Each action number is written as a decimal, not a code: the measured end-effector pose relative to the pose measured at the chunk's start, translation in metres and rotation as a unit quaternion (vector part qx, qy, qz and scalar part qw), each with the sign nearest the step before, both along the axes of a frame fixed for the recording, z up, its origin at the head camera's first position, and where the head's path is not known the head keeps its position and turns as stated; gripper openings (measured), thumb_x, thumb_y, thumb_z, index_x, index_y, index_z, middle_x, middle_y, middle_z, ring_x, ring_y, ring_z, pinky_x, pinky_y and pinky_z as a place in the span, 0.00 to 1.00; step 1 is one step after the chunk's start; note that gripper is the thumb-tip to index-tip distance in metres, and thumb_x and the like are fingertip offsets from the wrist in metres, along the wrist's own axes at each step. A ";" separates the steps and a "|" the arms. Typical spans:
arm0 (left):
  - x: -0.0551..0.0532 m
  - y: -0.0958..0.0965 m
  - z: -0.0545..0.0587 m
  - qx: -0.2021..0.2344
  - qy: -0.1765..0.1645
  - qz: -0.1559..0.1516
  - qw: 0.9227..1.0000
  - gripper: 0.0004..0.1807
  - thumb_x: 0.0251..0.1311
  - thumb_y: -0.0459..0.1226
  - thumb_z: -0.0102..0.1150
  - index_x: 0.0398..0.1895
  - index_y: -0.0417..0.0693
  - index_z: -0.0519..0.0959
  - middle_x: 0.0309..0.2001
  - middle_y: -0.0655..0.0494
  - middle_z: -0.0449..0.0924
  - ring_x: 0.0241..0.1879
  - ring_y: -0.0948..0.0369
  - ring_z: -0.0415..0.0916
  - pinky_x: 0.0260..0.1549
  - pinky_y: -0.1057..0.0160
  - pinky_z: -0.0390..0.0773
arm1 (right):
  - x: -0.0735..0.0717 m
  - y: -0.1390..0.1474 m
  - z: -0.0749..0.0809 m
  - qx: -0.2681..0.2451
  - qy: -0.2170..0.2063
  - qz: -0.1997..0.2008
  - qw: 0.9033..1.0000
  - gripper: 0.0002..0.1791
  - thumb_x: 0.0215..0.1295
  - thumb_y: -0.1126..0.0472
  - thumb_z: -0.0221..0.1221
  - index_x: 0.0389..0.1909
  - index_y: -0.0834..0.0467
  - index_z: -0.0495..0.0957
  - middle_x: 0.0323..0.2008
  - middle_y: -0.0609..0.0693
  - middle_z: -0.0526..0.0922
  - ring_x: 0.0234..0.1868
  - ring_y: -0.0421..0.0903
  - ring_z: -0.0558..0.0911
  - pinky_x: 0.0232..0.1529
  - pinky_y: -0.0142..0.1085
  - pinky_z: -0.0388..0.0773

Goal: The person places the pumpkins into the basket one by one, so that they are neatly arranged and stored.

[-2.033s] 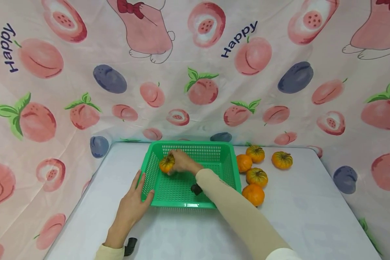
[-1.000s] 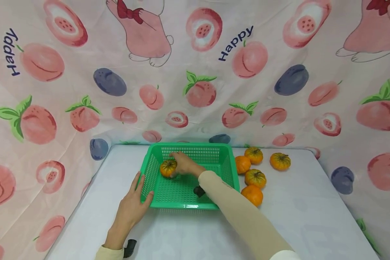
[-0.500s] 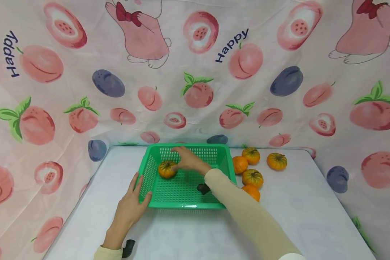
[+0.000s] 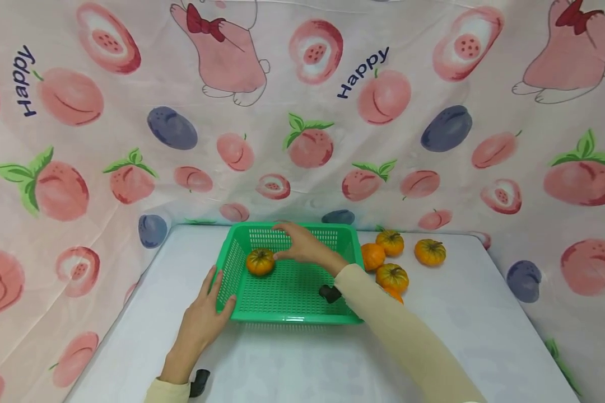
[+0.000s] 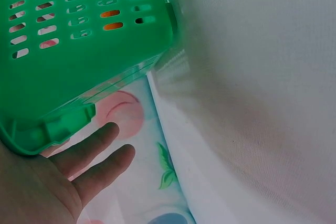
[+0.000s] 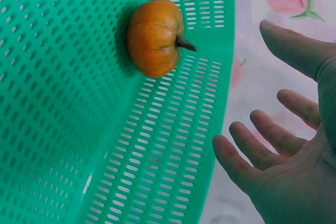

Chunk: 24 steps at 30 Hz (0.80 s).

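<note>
A small orange pumpkin (image 4: 260, 262) with a dark stem sits in the far left part of a green plastic basket (image 4: 294, 319). My right hand (image 4: 305, 245) hovers over the basket, just right of that pumpkin, fingers spread and holding nothing. In the right wrist view the pumpkin (image 6: 155, 38) stands apart from the right hand (image 6: 289, 156). My left hand (image 4: 201, 319) rests at the basket's left side with its fingers extended. In the left wrist view the left hand (image 5: 68, 177) lies against the basket's rim, fingers straight.
Several more small pumpkins (image 4: 392, 277) stand on the white table (image 4: 459, 330) right of the basket, one (image 4: 430, 252) farther off to the right. My right forearm partly covers the nearest one (image 4: 395, 294). A fruit-printed cloth (image 4: 262, 134) hangs behind the table.
My right hand has let go of the pumpkin inside the basket and drawn back up and to the right, fingers opening. My left hand has stayed at the basket's side.
</note>
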<state>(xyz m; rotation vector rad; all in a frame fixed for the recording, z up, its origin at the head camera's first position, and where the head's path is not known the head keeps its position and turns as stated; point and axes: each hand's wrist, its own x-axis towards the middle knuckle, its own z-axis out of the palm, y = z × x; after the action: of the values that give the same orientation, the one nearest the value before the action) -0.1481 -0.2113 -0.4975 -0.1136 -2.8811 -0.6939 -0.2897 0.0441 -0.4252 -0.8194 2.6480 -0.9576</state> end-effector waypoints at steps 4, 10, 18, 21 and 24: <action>0.000 0.000 0.000 -0.001 0.001 -0.001 1.000 0.40 0.69 0.51 0.52 0.77 0.43 0.54 0.79 0.46 0.47 0.36 0.48 0.83 0.24 0.55 0.77 | 0.004 0.008 0.005 -0.023 -0.006 -0.001 1.000 0.43 0.60 0.49 0.68 0.74 0.52 0.60 0.73 0.51 0.63 0.70 0.57 0.68 0.64 0.52 0.71; 0.000 0.001 0.000 -0.001 0.003 -0.002 1.000 0.40 0.69 0.52 0.51 0.77 0.42 0.54 0.79 0.45 0.47 0.37 0.47 0.83 0.23 0.56 0.77 | 0.014 0.017 0.014 -0.053 0.001 -0.003 0.999 0.42 0.60 0.49 0.68 0.73 0.49 0.61 0.72 0.50 0.64 0.70 0.55 0.68 0.63 0.52 0.72; -0.001 0.001 0.000 -0.003 0.005 -0.002 1.000 0.39 0.69 0.51 0.51 0.77 0.42 0.54 0.79 0.46 0.47 0.43 0.42 0.83 0.29 0.50 0.80 | 0.032 0.029 0.025 -0.099 0.014 -0.020 0.995 0.39 0.60 0.51 0.68 0.71 0.44 0.64 0.71 0.48 0.65 0.68 0.49 0.70 0.65 0.48 0.72; -0.001 0.001 0.000 -0.003 0.002 -0.002 1.000 0.39 0.70 0.52 0.50 0.77 0.42 0.53 0.79 0.46 0.46 0.43 0.42 0.83 0.28 0.51 0.80 | 0.037 0.033 0.029 -0.107 0.020 -0.026 0.994 0.38 0.60 0.51 0.68 0.70 0.45 0.65 0.70 0.48 0.67 0.67 0.48 0.70 0.64 0.47 0.73; -0.001 0.002 0.001 -0.003 0.000 -0.003 1.000 0.39 0.70 0.52 0.50 0.77 0.43 0.53 0.79 0.46 0.46 0.42 0.43 0.83 0.27 0.53 0.79 | 0.042 0.039 0.032 -0.117 0.026 -0.033 0.992 0.37 0.60 0.51 0.68 0.70 0.46 0.65 0.69 0.49 0.68 0.67 0.49 0.71 0.64 0.48 0.73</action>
<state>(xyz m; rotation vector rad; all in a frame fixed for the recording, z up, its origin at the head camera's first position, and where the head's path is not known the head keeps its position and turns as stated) -0.1493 -0.2097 -0.4963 -0.1229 -2.8842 -0.6859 -0.2477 0.0829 -0.3930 -0.8193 2.6547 -1.2993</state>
